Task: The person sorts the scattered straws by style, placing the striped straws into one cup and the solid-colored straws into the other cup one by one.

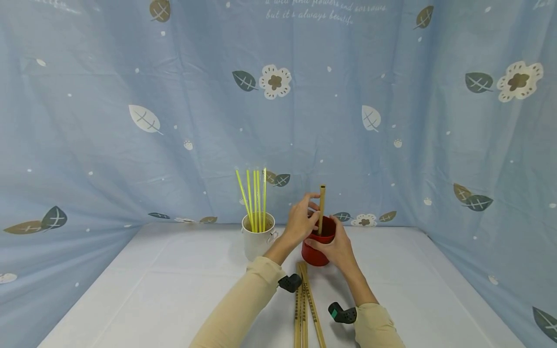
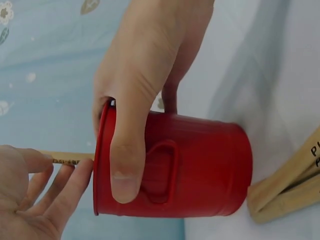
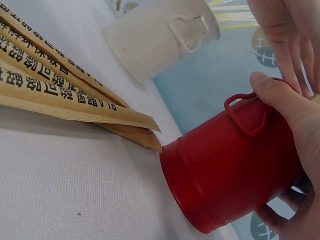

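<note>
A straw in a brown paper wrapper point(image 1: 322, 205) stands upright in a red metal pail point(image 1: 316, 256), its lower end hidden inside. My left hand point(image 1: 299, 220) pinches this straw just above the pail's rim; its fingers show beside the wrapper in the left wrist view. Round the pail's rim my right hand point(image 1: 337, 246) grips, thumb on the near side by a small wire handle point(image 2: 172, 170) and fingers on the far side. Several more paper-wrapped straws point(image 3: 75, 95) with black print lie on the table, their far ends close to the pail's base.
To the left of the red pail stands a white pail point(image 1: 256, 246) holding several yellow sticks point(image 1: 256, 198). A white cloth covers the table point(image 1: 183, 280). Behind it hangs a blue curtain point(image 1: 209, 121) with leaf and flower prints.
</note>
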A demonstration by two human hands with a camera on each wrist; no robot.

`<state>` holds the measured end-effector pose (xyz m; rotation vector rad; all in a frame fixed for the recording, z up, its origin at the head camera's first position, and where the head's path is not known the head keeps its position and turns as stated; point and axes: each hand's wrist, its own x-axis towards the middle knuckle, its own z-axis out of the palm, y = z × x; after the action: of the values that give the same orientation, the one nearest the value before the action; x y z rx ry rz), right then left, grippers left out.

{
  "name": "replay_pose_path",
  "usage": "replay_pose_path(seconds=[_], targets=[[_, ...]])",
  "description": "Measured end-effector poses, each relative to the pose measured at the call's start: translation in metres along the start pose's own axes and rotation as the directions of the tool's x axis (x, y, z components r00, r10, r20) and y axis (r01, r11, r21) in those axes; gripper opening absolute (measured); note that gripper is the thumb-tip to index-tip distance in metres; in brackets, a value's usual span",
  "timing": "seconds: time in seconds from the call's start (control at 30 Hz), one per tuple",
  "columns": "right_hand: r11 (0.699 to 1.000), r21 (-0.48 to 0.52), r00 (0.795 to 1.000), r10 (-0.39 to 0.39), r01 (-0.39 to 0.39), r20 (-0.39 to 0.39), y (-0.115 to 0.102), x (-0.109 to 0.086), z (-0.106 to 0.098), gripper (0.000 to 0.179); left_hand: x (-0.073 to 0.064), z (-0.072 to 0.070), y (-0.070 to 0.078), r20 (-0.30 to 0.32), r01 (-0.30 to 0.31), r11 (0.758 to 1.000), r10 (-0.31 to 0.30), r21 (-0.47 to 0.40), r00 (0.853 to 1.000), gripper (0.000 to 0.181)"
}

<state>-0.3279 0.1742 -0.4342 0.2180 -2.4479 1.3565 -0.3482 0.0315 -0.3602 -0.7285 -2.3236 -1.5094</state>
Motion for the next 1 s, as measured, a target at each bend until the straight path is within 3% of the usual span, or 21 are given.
replay_pose_path(seconds=[0.4,1.0], targets=[[1.0,-0.008,1.0,0.02,-0.02,0.002,-0.001,-0.002,0.001,0.106,-0.001,-0.004,-0.005,-0.005,0.015,1.0,-0.015,-0.003,1.0,0.037],[1.0,0.009,1.0,0.012,-0.012,0.005,0.001,0.0,0.001,0.105,-0.006,-0.019,-0.013,-0.001,-0.015,0.996,0.015,0.084,1.0,0.034]])
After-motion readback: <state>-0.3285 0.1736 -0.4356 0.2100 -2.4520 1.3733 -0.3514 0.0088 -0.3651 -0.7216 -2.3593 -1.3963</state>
